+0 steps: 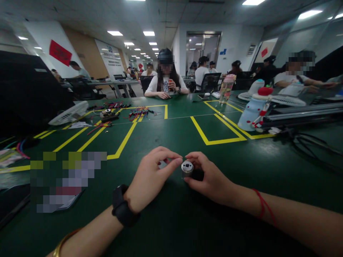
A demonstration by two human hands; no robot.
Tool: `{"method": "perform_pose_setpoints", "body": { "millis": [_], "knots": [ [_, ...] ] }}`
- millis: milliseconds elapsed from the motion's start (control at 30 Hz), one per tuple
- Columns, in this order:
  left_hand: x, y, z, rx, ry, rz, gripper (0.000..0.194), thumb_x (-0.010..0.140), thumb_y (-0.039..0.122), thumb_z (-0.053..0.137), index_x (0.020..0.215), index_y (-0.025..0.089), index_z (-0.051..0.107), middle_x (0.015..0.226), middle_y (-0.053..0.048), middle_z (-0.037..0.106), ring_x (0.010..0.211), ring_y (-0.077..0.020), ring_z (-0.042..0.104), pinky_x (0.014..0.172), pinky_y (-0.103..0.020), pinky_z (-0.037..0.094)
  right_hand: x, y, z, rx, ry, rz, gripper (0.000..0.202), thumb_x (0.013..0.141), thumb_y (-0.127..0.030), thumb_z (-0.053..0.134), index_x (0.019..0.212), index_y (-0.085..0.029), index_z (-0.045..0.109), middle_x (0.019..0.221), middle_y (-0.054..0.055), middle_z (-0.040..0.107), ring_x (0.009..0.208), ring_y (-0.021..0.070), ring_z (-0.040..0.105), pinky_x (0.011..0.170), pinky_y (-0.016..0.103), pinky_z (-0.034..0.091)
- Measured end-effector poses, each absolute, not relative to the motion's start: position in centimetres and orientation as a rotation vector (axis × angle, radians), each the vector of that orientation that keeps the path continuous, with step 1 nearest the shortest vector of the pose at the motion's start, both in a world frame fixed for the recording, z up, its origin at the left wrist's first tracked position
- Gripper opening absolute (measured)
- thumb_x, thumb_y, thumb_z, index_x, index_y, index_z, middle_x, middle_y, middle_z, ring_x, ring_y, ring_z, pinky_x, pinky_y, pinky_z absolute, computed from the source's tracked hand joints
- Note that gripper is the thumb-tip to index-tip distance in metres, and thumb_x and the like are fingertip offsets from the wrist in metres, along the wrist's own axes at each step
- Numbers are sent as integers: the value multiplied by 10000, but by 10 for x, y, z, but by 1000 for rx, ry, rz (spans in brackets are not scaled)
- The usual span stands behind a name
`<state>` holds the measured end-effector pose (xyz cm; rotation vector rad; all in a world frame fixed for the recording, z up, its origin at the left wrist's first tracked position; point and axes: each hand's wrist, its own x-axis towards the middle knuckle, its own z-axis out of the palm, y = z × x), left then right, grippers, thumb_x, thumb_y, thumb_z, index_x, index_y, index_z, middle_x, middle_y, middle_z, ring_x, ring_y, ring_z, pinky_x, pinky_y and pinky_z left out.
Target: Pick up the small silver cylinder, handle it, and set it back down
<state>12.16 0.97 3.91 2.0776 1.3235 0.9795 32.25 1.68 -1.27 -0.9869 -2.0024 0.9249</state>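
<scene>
A small silver metal cylinder [187, 169] stands upright on the green table [171, 135], its round top face showing a dark centre hole and smaller holes. My right hand [207, 176] is wrapped round its right side, thumb at the front and fingers behind. Just left of the cylinder's top, my left hand [157, 171] has thumb and index fingertip pressed together in a pinch. Anything between those fingertips is too small to make out.
Wire bundles [140, 113] and a white fan [69, 112] lie at the back left. A blue bottle [249, 114], a clear bottle [227, 89] and black cables [313, 142] are on the right. Across the table sits a person [166, 78].
</scene>
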Motion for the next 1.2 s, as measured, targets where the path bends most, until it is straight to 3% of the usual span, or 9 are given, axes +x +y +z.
{"method": "perform_pose_setpoints", "body": {
  "millis": [233,567,667,833,1000,1200],
  "knots": [
    [114,8,8,2218,1368,689,87,816,330,678,847,294,750,940,-10,671,919,-214,596,832,-369,453,324,17,-8,-1003,-2069,842,399,761,-218,617,1133,-203,476,1034,20,579,900,104,565,799,253,479],
    [109,5,15,2157,1341,729,204,833,376,640,997,283,718,1013,-27,678,952,-218,613,863,-371,474,333,16,-3,-1059,-1991,836,420,798,-279,613,1185,-197,470,1113,59,580,977,136,583,889,301,498],
    [83,0,27,2038,1431,756,263,885,427,544,1048,279,688,1058,-26,676,952,-214,623,835,-346,486,369,21,7,-1172,-1910,725,493,814,-355,611,1256,-199,455,1194,86,560,1039,160,586,933,325,491],
    [14,-5,25,1717,1693,834,322,868,488,545,1029,238,669,981,-23,694,916,-231,635,829,-341,482,479,30,11,-1663,-1783,315,574,787,-505,598,1259,-196,496,1131,115,596,892,208,622,758,345,519],
    [-20,-10,8,1459,1693,953,300,869,475,559,1023,234,647,918,-7,677,887,-224,613,782,-314,492,577,34,2,-2077,-1613,-48,557,781,-535,568,1263,-265,490,1092,141,603,733,220,604,636,379,476],
    [-17,-16,9,1423,1725,979,271,827,463,620,980,249,682,899,17,710,859,-209,625,780,-291,491,608,39,-2,-2216,-1535,-85,584,796,-580,505,1273,-242,483,1044,171,596,679,214,571,628,417,468]
  ]
}}
